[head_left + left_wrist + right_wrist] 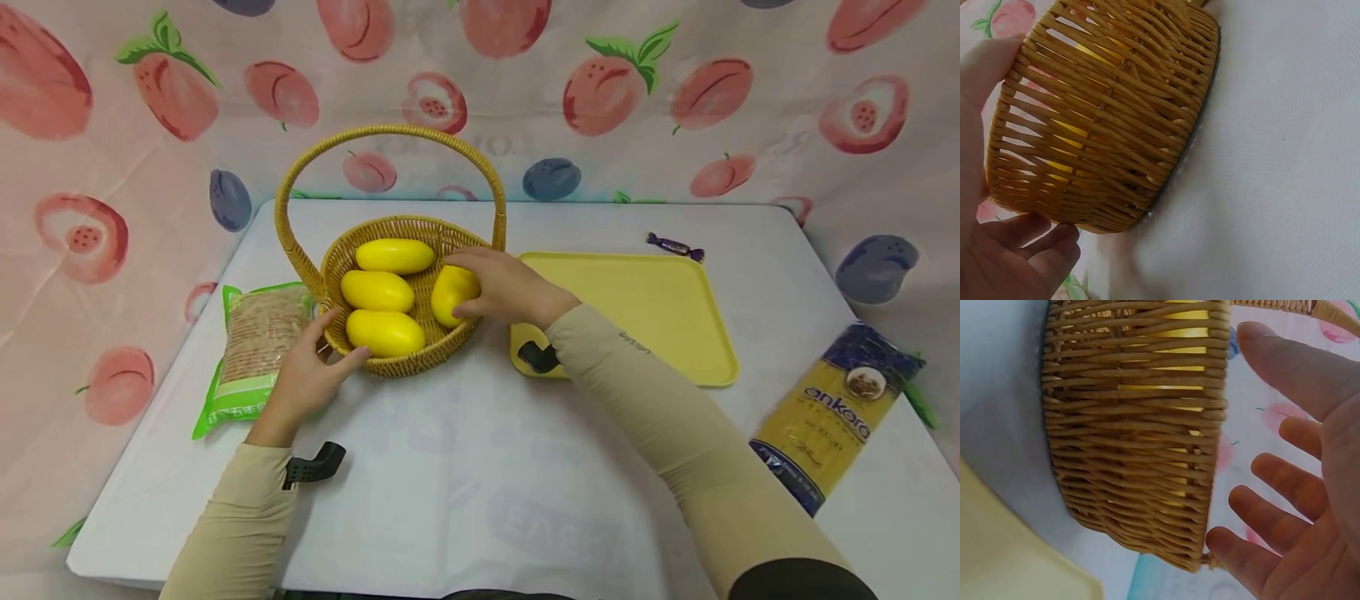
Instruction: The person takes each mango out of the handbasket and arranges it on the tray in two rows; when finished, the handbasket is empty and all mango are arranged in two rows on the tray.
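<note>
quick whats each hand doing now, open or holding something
Left hand: holding the wicker basket by its side.
Right hand: open, over a yellow fruit.

A round, golden-brown woven wicker basket (408, 367) stands with its tall arched handle (390, 131) raised, holding four smooth, oblong yellow fruits (377, 291): three lie side by side leftward, the fourth (452, 293) (partly covered) turned differently rightward.

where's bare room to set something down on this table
The widest bare patch of white table lies in front of the basket, between left sleeve and right sleeve. The yellow tray is bare beyond the right sleeve. It's crowded left of the basket, with the left hand and green-edged bag.
</note>
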The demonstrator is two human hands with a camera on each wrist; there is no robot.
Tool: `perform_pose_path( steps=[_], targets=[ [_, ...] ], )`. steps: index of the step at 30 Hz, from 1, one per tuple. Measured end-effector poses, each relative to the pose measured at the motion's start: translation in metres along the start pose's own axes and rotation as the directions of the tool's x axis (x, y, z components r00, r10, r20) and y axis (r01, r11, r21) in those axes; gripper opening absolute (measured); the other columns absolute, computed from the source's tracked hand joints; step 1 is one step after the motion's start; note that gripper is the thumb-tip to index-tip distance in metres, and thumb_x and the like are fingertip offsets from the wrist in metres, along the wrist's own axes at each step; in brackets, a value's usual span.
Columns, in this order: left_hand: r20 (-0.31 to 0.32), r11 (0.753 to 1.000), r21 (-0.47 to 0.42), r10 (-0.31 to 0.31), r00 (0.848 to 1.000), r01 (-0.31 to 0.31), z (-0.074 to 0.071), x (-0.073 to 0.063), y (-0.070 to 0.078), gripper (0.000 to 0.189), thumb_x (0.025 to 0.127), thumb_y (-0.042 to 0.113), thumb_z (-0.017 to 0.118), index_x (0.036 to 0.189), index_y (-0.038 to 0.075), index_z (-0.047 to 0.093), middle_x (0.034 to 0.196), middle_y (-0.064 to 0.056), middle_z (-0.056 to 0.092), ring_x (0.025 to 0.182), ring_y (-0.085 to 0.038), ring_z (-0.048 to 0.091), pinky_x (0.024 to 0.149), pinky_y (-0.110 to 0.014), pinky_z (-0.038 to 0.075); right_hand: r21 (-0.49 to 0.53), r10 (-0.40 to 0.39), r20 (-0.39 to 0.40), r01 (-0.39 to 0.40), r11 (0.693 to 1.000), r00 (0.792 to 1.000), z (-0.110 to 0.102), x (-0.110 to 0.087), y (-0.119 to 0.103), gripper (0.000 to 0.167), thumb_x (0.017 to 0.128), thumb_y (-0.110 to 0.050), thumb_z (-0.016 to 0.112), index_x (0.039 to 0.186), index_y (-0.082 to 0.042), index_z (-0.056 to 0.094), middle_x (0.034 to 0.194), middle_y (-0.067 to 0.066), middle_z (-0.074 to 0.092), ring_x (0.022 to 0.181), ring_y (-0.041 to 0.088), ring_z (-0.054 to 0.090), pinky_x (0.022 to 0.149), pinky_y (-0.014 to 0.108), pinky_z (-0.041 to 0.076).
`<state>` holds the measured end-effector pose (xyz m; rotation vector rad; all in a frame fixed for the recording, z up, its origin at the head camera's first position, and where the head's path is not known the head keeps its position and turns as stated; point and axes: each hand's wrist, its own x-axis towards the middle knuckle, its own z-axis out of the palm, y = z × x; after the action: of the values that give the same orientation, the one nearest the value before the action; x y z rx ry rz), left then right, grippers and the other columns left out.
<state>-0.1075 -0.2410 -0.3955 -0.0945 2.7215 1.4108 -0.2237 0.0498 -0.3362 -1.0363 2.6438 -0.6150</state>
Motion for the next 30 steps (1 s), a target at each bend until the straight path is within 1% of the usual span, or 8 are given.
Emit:
perform_pose_path(
  steps=[6,11,18,24,30],
  targets=[
    [-0.007,1.000,-0.016,0.010,1.000,-0.010,0.000,-0.001,0.000,0.087,0.092,0.037,0.073,0.158,0.004,0.025,0.158,-0.023,0.027,0.141,-0.043,0.034,0.115,-0.052,0.031,0.014,0.005,0.028,-0.006,1.000,1.000,0.004,0.011,-0.001,0.070,0.091,-0.028,0.077,0.151,-0.008,0.045,0.157,0.008,0.038,0.148,0.025,0.026,0.121,0.036,0.021],
    [-0.010,1.000,-0.026,0.014,1.000,-0.014,0.000,0.000,-0.002,0.087,0.092,0.035,0.073,0.158,0.004,0.025,0.159,-0.023,0.027,0.141,-0.042,0.034,0.116,-0.052,0.031,0.015,0.032,0.050,-0.033,0.999,0.998,0.007,0.018,0.000,0.070,0.092,-0.026,0.075,0.152,-0.009,0.043,0.158,0.007,0.037,0.148,0.024,0.025,0.121,0.036,0.020],
    [-0.012,1.000,-0.023,0.010,1.000,-0.011,0.000,0.000,-0.003,0.087,0.092,0.037,0.073,0.158,0.005,0.026,0.158,-0.023,0.028,0.141,-0.042,0.034,0.115,-0.052,0.031,0.011,0.064,0.069,-0.065,0.998,0.996,0.008,0.026,0.000,0.069,0.092,-0.020,0.075,0.152,-0.009,0.043,0.157,0.007,0.039,0.147,0.025,0.028,0.120,0.036,0.023],
    [-0.009,1.000,-0.025,0.014,1.000,-0.014,0.000,0.000,-0.003,0.086,0.092,0.035,0.073,0.158,0.006,0.026,0.158,-0.022,0.027,0.142,-0.041,0.033,0.116,-0.051,0.031,-0.014,0.091,0.095,-0.090,0.996,0.991,0.009,0.033,0.001,0.067,0.092,-0.015,0.074,0.152,-0.010,0.044,0.156,0.007,0.039,0.146,0.025,0.030,0.120,0.036,0.025],
    [-0.019,1.000,-0.011,0.029,0.999,-0.029,0.002,0.002,-0.006,0.086,0.092,0.037,0.073,0.158,0.006,0.028,0.158,-0.022,0.028,0.142,-0.041,0.033,0.115,-0.052,0.032,-0.029,0.107,0.101,-0.104,0.994,0.989,0.010,0.038,0.000,0.065,0.093,-0.017,0.073,0.151,-0.008,0.044,0.155,0.008,0.041,0.144,0.025,0.033,0.119,0.036,0.027]
  ],
)
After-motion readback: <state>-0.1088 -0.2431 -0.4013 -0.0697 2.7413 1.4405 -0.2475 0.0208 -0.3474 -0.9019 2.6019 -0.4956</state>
